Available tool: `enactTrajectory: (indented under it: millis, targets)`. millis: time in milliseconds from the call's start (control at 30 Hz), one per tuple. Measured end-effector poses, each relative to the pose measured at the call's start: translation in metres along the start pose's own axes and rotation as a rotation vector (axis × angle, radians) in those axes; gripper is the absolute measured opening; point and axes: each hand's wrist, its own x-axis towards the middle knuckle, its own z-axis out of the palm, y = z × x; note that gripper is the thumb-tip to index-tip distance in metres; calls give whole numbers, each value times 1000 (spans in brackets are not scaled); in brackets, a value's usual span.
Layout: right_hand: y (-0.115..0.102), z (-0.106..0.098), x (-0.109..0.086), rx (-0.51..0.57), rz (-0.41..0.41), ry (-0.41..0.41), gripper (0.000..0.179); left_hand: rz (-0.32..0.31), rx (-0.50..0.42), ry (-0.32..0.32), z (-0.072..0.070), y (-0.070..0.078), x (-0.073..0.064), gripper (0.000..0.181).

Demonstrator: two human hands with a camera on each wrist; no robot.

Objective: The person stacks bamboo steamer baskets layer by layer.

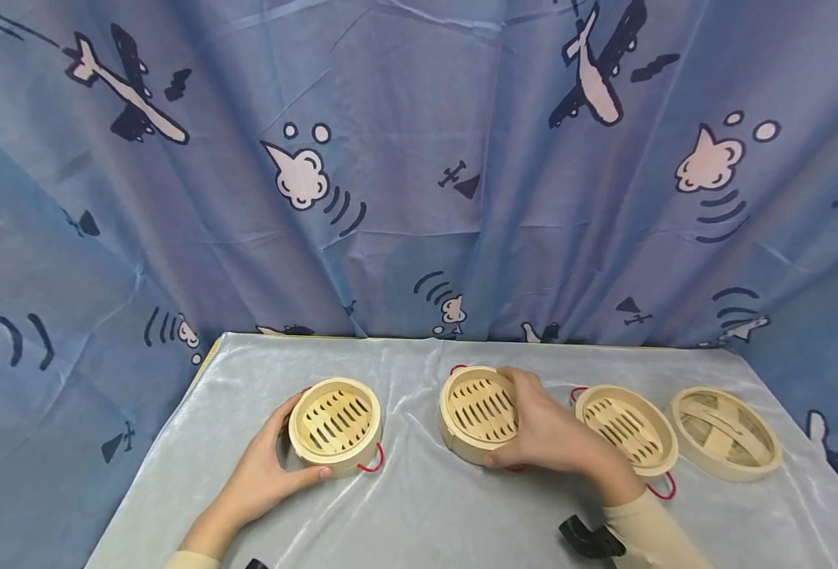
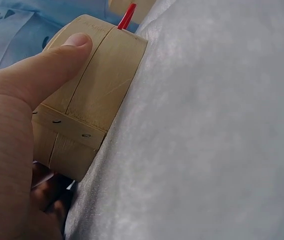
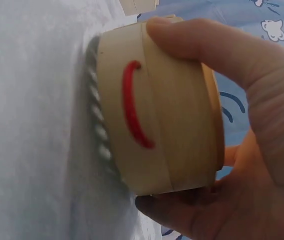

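My left hand (image 1: 257,476) grips a round bamboo steamer basket (image 1: 371,436) at the left, thumb on its near side and fingers around the far left side. In the left wrist view, the thumb presses the wooden wall of this basket (image 2: 109,70), near a red cord handle (image 2: 127,16). Near the middle, my right hand (image 1: 549,431) holds a second steamer basket (image 1: 465,449) from its right side. The right wrist view shows this basket (image 3: 184,115) between thumb and fingers, with light spots on the cloth below and a red handle (image 3: 130,107) on its wall.
A third steamer basket (image 1: 664,423) with red handles stands right of my right hand, partly behind the forearm. Beside it lies a woven bamboo lid (image 1: 768,454). A pale grey cloth (image 1: 419,521) covers the table, and a blue patterned curtain (image 1: 405,174) hangs behind.
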Motion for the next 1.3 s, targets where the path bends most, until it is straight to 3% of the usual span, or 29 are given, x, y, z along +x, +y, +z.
enactTrajectory:
  millis: [300,667,1100,1300]
  targets:
    - [-16,6,4,16,-17,6,136,12,-9,-2,0,2,0,118]
    - [-51,4,34,34,-150,96,130,48,-9,-5,-1,3,1,116]
    - [-71,37,54,115,-106,52,136,53,-33,-1,0,0,-3,116]
    - [-76,48,60,104,-105,45,133,53,-35,-11,0,0,-1,117]
